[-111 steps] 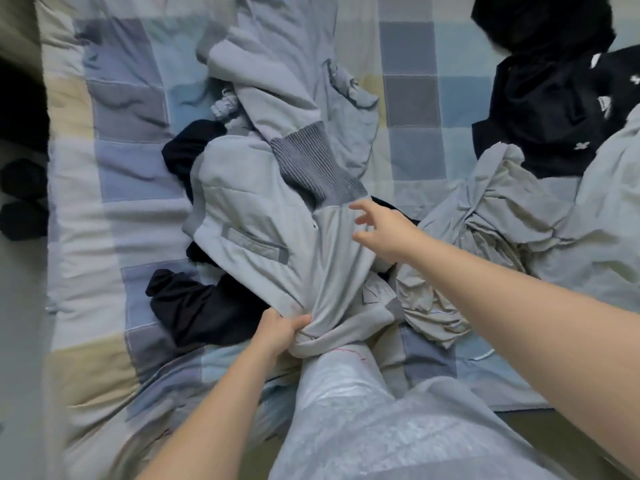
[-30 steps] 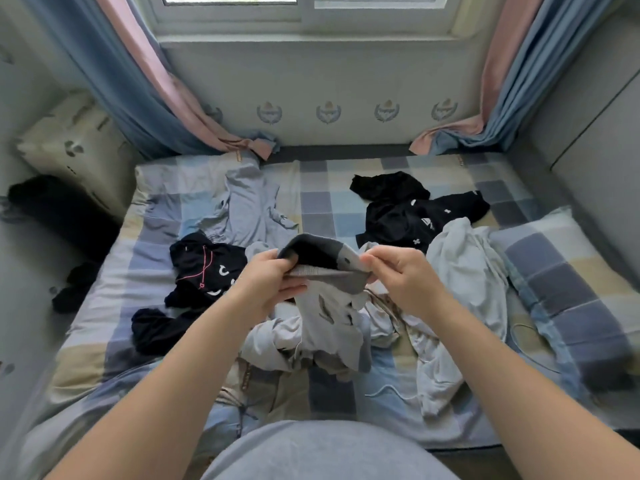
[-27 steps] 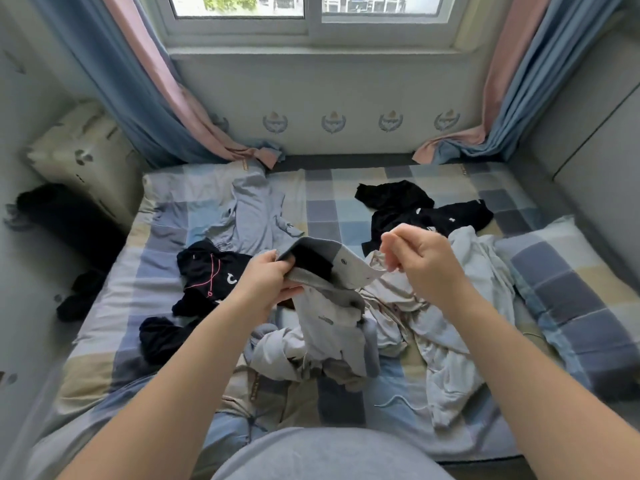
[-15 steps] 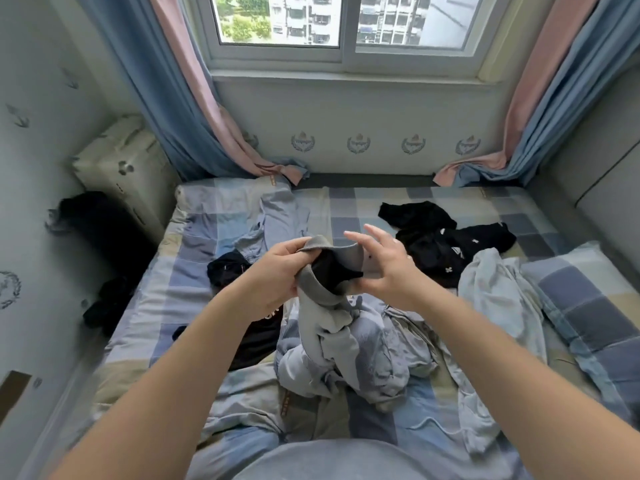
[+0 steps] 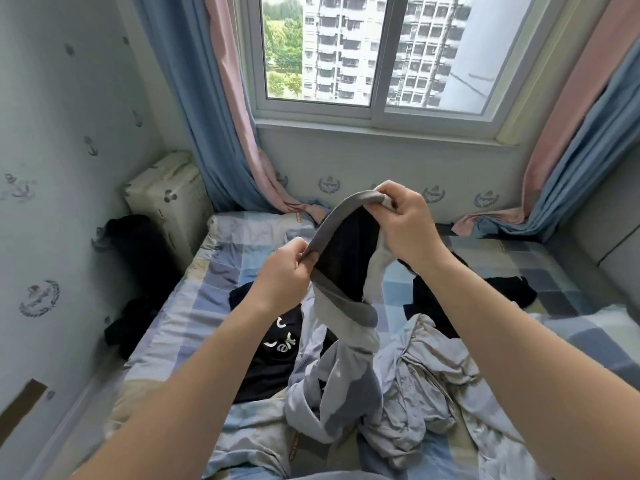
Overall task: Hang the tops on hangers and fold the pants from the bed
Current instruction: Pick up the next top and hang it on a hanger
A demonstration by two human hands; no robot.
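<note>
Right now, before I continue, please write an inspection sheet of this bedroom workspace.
Surface: bed with a rumpled blue, grey and cream checked cover.
Job's things: light grey garment with dark grey ribbed band, held up by the band, lower part on the bed; black top with white lettering left of it; crumpled pale grey garment right of it; black clothes farther back; no hanger seen.
Clutter: dark items beside the bed's left edge.
Hands: left hand pinches the band's lower end; right hand grips its upper end.
Cables: nothing seen.
Surroundings: sliding window, blue and pink curtains, cream case by the wall.
</note>
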